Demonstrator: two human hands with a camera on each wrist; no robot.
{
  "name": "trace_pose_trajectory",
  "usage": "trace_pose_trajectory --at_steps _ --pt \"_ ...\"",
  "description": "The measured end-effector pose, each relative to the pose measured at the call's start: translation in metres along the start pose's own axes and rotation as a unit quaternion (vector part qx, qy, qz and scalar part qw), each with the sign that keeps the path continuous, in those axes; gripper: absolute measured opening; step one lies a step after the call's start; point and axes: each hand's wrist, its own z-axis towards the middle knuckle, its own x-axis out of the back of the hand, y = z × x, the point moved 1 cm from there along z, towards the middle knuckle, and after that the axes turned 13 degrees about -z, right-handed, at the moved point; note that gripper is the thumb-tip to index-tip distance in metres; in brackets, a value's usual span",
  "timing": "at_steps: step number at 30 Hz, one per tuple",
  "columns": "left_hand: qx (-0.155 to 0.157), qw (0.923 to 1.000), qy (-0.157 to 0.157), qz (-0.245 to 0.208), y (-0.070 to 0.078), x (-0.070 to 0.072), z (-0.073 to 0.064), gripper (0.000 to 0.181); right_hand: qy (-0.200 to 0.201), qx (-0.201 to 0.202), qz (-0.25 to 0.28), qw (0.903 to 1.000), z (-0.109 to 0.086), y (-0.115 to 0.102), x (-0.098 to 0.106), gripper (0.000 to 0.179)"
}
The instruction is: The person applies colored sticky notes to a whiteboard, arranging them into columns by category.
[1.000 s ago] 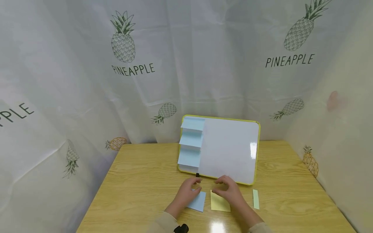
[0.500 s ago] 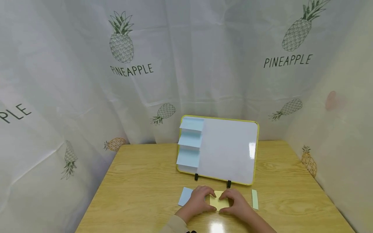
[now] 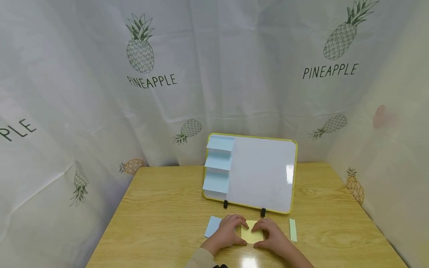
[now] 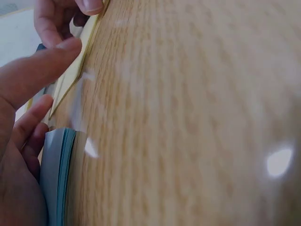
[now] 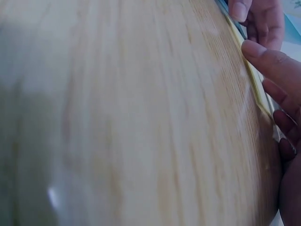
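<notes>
A square yellow sticky note pad (image 3: 248, 236) lies flat on the table, in front of the whiteboard. My left hand (image 3: 227, 232) curves round its left side, thumb at the near edge and index finger over the top face. From the right, my right hand (image 3: 273, 237) holds it the same way, its thumb by the near right corner. The left wrist view shows the left thumb (image 4: 61, 56) along the edge of the yellow pad (image 4: 70, 77). A thick blue sticky note pad (image 3: 212, 226) is partly hidden under the left hand and forearm.
A yellow-framed whiteboard (image 3: 263, 171) leans upright behind the hands on black feet (image 3: 263, 212). Several light-blue notes (image 3: 217, 181) hang in a column down its left side. A narrow green strip pad (image 3: 293, 230) lies to the right. A pineapple-print curtain (image 3: 234, 74) surrounds the wooden table (image 3: 161, 208).
Both hands have come down from just below the whiteboard onto the yellow sticky note pad, the left one shifting right past the blue pad. In the last half second they have barely moved.
</notes>
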Motion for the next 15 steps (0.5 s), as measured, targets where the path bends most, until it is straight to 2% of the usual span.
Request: trace_pose_trajectory --at_steps 7,15 --pt "0.01 0.9998 -0.01 -0.012 0.0012 0.0013 -0.0003 0.041 -0.006 -0.006 0.004 1.0 -0.0014 -0.0005 0.0018 0.035" --pt "0.006 0.9998 -0.008 -0.016 0.0007 0.0018 0.0001 0.038 -0.002 0.004 0.009 0.9999 -0.0011 -0.0038 0.004 0.038"
